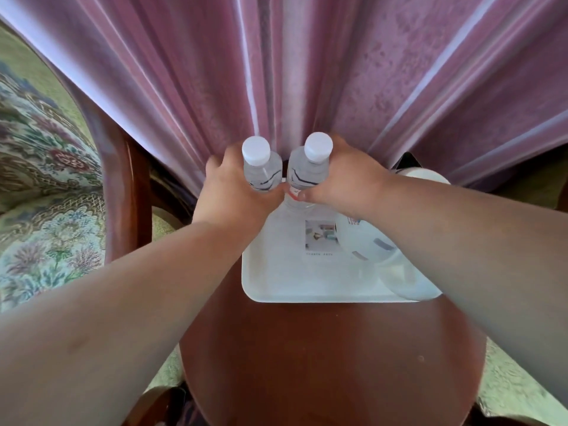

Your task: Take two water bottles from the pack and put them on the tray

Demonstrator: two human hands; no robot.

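Two clear water bottles with white caps stand upright side by side at the far edge of a white tray [276, 281]. My left hand [233, 189] is wrapped around the left bottle [261, 170]. My right hand [344, 182] grips the right bottle [309, 170]. Both bottle bases are hidden behind my hands, so I cannot tell whether they rest on the tray. The pack is not in view.
The tray lies on a round dark-red wooden table [322, 364]. Clear glasses [365, 241] sit on the tray's right side, partly under my right forearm. A pink curtain [276, 72] hangs right behind the bottles. A floral armchair [46, 179] stands at the left.
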